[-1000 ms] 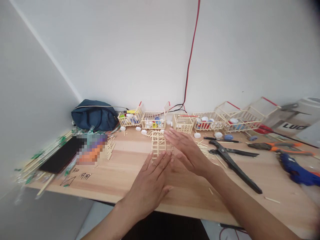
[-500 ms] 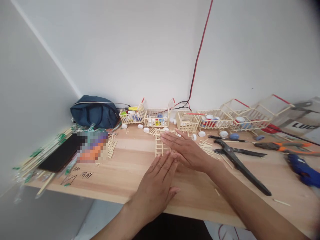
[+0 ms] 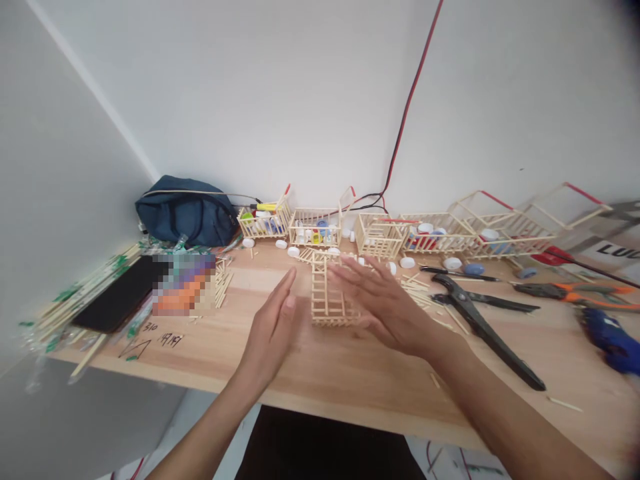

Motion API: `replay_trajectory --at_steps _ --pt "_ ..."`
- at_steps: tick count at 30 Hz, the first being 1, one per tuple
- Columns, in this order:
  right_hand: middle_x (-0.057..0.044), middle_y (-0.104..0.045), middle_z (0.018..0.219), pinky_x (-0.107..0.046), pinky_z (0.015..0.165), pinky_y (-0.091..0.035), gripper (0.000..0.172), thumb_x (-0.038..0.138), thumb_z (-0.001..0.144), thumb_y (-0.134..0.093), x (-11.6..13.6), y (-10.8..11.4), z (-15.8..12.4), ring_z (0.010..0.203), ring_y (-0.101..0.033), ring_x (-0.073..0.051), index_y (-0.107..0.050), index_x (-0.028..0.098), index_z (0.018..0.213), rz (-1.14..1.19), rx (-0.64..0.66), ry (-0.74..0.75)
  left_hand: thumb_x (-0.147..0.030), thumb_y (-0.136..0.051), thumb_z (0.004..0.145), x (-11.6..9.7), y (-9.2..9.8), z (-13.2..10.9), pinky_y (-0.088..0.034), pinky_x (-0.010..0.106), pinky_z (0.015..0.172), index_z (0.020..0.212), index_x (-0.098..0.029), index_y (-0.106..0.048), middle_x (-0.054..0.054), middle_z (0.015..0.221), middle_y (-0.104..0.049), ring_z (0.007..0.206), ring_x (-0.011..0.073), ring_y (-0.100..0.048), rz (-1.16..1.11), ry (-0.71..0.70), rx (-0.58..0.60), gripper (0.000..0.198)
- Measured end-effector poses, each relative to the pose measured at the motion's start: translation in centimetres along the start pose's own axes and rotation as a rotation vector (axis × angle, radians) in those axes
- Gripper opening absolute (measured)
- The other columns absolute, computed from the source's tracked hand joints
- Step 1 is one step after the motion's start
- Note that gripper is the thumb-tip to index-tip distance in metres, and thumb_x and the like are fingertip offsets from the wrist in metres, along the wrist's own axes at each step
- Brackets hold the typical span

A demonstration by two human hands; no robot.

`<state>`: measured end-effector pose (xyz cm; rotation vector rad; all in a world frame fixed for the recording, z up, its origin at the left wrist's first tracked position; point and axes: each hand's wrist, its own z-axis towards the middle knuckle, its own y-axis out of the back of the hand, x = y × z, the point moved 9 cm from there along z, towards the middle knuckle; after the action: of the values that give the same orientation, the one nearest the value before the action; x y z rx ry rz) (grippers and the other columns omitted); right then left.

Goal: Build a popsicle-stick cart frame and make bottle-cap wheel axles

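A small frame of thin wooden sticks [image 3: 320,297], built like an open basket with crossbars, rests on the wooden table in front of me. My right hand [image 3: 383,303] is over its right side, fingers stretched out, hiding part of it; whether the fingers touch the sticks I cannot tell. To the left of the frame, apart from it, my left hand [image 3: 273,323] is held on edge with its fingers straight and nothing in it.
Several stick-built carts [image 3: 315,227] with bottle-cap wheels line the wall. Black pliers [image 3: 493,337], orange-handled pliers [image 3: 545,290] and a blue tool [image 3: 613,340] lie right. At left are a dark phone [image 3: 120,293], bundled sticks [image 3: 90,297] and a blue pouch [image 3: 187,210].
My left hand has drawn away from the stick frame to the left. My right hand has shifted slightly right, and more of the frame's near end now shows.
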<state>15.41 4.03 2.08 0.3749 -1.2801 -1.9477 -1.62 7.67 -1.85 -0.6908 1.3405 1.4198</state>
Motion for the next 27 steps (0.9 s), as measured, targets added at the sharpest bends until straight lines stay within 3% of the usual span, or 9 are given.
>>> replay_trajectory --at_steps 2,4,6,8,11,17,23,27 --pt "-0.008 -0.045 0.150 -0.050 0.117 -0.023 0.062 0.052 0.101 -0.014 -2.2 2.0 -0.9 0.141 -0.036 -0.026 -0.039 0.021 0.149 0.062 -0.207 -0.182 -0.050 -0.043 0.095 1.4 -0.3 1.2 -0.028 0.046 0.118 0.144 -0.023 -0.044 0.008 0.153 -0.041 0.139 0.0267 -0.039 -0.167 0.090 -0.011 0.056" --pt "-0.012 -0.064 0.129 -0.045 0.105 -0.040 0.063 0.052 0.101 -0.015 -5.2 3.1 -2.6 0.123 -0.056 -0.026 -0.058 0.018 0.133 0.146 -0.395 -0.442 -0.050 -0.049 0.093 2.7 -1.1 2.2 -0.032 0.045 0.116 0.143 -0.026 -0.044 0.008 0.154 -0.038 0.138 0.0272 -0.041 -0.372 0.174 -0.002 0.056" --pt "-0.012 -0.074 0.099 -0.039 0.086 -0.051 0.065 0.055 0.100 -0.020 -7.7 2.2 -4.2 0.094 -0.067 -0.024 -0.070 0.015 0.113 0.287 -0.446 -0.670 -0.046 -0.053 0.092 3.7 -2.4 2.6 -0.034 0.045 0.114 0.144 -0.027 -0.041 0.009 0.155 -0.036 0.137 0.0262 -0.043 -0.569 0.272 0.031 0.056" --pt "-0.010 -0.073 0.081 -0.034 0.071 -0.052 0.068 0.060 0.098 -0.024 -9.1 0.1 -4.8 0.074 -0.066 -0.020 -0.074 0.013 0.101 0.461 -0.378 -0.781 -0.042 -0.055 0.092 4.1 -3.5 2.6 -0.034 0.044 0.115 0.144 -0.027 -0.041 0.010 0.156 -0.034 0.137 0.0253 -0.043 -0.690 0.350 0.065 0.056" --pt "-0.010 -0.072 0.079 -0.030 0.064 -0.052 0.068 0.063 0.095 -0.028 -9.5 -2.3 -4.7 0.069 -0.065 -0.018 -0.074 0.012 0.097 0.619 -0.278 -0.817 -0.040 -0.059 0.090 3.7 -4.2 2.5 -0.033 0.043 0.116 0.141 -0.025 -0.045 0.010 0.155 -0.035 0.139 0.0249 -0.041 -0.744 0.376 0.078 0.055" --pt "-0.010 -0.075 0.092 -0.031 0.061 -0.053 0.060 0.058 0.096 -0.031 -8.9 -3.8 -4.2 0.072 -0.070 -0.020 -0.074 0.016 0.097 0.680 -0.180 -0.803 -0.036 -0.065 0.087 2.8 -4.8 2.4 -0.031 0.042 0.117 0.139 -0.026 -0.049 0.008 0.151 -0.043 0.138 0.0246 -0.042 -0.798 0.356 0.087 0.055" --pt "-0.008 -0.075 0.099 -0.036 0.076 -0.055 0.057 0.056 0.097 -0.030 -8.1 -4.1 -3.7 0.085 -0.071 -0.023 -0.074 0.020 0.100 0.682 -0.140 -0.737 -0.037 -0.067 0.085 2.4 -5.6 2.6 -0.031 0.044 0.116 0.138 -0.024 -0.052 0.010 0.145 -0.050 0.138 0.0263 -0.042 -0.798 0.284 0.157 0.057" --pt "-0.008 -0.074 0.104 -0.039 0.083 -0.054 0.054 0.056 0.097 -0.031 -8.0 -3.4 -3.5 0.092 -0.069 -0.024 -0.072 0.021 0.104 0.665 -0.155 -0.712 -0.039 -0.065 0.085 1.9 -5.3 2.5 -0.033 0.045 0.114 0.140 -0.024 -0.049 0.011 0.145 -0.050 0.139 0.0261 -0.040 -0.723 0.217 0.143 0.059"
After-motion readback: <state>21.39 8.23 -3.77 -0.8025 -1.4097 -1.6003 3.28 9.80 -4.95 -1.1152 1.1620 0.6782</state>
